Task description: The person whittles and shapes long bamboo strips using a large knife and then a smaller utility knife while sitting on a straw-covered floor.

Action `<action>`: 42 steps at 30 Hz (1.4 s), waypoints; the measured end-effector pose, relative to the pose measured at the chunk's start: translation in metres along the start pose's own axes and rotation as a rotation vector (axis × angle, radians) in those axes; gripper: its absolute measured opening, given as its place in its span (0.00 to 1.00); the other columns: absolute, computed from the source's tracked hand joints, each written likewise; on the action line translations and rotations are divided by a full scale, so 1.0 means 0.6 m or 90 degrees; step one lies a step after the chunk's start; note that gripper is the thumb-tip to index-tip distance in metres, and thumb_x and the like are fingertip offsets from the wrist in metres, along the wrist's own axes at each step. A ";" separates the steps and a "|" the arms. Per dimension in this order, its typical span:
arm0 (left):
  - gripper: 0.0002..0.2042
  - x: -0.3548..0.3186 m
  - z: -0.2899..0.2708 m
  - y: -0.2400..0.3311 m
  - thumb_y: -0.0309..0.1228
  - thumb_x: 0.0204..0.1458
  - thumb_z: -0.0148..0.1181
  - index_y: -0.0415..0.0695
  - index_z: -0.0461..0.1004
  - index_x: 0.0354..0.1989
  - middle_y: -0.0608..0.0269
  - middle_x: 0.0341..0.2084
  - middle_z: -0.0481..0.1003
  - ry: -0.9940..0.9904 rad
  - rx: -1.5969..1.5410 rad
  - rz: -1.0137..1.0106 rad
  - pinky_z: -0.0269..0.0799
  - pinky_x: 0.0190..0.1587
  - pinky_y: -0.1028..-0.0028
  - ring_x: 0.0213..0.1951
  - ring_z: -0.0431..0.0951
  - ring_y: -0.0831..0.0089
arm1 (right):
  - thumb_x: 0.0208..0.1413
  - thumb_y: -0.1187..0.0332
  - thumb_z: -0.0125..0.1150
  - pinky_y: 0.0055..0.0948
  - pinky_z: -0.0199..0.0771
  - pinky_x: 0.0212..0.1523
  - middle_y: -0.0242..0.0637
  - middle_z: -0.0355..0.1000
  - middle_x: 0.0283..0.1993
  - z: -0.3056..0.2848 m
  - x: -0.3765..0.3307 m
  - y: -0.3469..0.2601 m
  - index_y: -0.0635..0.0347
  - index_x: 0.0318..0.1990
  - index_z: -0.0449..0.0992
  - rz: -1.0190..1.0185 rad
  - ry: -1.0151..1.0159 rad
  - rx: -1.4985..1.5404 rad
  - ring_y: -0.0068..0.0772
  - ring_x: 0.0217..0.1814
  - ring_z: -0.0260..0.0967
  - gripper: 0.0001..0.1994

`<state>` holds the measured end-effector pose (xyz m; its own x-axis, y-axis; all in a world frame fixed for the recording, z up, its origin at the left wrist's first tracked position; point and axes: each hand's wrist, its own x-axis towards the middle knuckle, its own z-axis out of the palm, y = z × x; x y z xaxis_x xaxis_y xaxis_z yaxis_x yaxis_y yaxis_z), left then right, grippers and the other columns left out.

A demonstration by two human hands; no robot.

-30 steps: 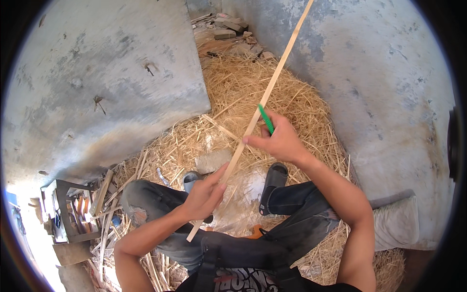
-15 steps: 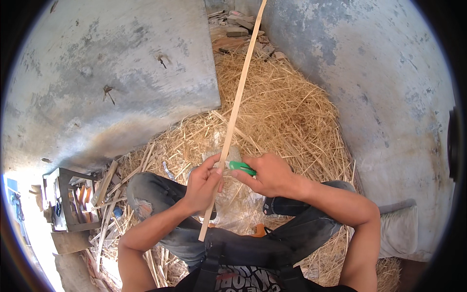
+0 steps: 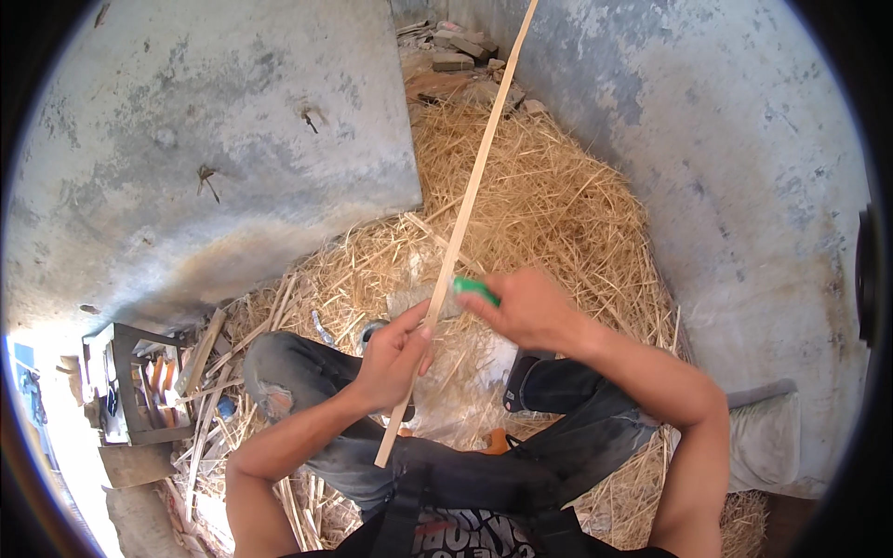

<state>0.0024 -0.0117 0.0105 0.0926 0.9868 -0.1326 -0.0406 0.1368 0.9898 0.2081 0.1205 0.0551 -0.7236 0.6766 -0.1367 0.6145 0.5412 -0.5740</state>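
Note:
A long, pale bamboo strip [image 3: 474,191] slants from my lap up past the straw pile, its far end running out of the top of the view. My left hand [image 3: 393,365] is closed around its lower part, thumb along the front and fingers behind. In my right hand [image 3: 532,309] is a green-handled knife [image 3: 477,290], its tip end close to the strip's right edge just above the left hand. The blade is too small and blurred to make out, so I cannot tell whether it touches the strip.
Straw-like shavings [image 3: 549,195] heap up between two grey walls [image 3: 233,121]. Bricks [image 3: 453,61] lie at the far end. A dark open-framed box [image 3: 153,432] stands at the left beside loose slats [image 3: 197,446]. An orange object [image 3: 498,441] lies between my legs.
The knife and my right hand have moved slightly up and to the right. The strip's upper end has tilted rightward, while my left hand has stayed nearly in place around it.

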 end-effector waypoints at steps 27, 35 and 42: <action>0.23 -0.021 -0.006 -0.021 0.29 0.70 0.44 0.36 0.58 0.72 0.72 0.13 0.63 -0.324 0.073 0.041 0.61 0.22 0.79 0.16 0.63 0.85 | 0.69 0.38 0.42 0.27 0.48 0.16 0.22 0.53 0.16 -0.181 -0.007 0.416 0.49 0.22 0.64 0.452 0.603 0.295 0.20 0.15 0.45 0.29; 0.22 -0.016 -0.003 -0.008 0.26 0.69 0.44 0.33 0.60 0.70 0.71 0.13 0.64 -0.317 0.109 0.137 0.60 0.21 0.78 0.15 0.63 0.84 | 0.67 0.34 0.38 0.21 0.47 0.13 0.19 0.49 0.16 -0.194 -0.054 0.341 0.65 0.48 0.72 0.153 0.682 0.741 0.16 0.12 0.46 0.36; 0.22 -0.001 0.006 -0.004 0.25 0.68 0.44 0.34 0.60 0.70 0.70 0.14 0.67 -0.250 0.128 0.119 0.63 0.21 0.78 0.16 0.67 0.84 | 0.66 0.47 0.56 0.18 0.47 0.14 0.20 0.53 0.16 -0.163 -0.025 0.193 0.65 0.47 0.79 0.098 0.454 0.597 0.12 0.14 0.49 0.25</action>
<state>0.0059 -0.0128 0.0086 0.4719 0.8807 0.0397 0.0970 -0.0966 0.9906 0.3208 0.2216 0.0697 -0.1417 0.9884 0.0546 -0.0049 0.0544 -0.9985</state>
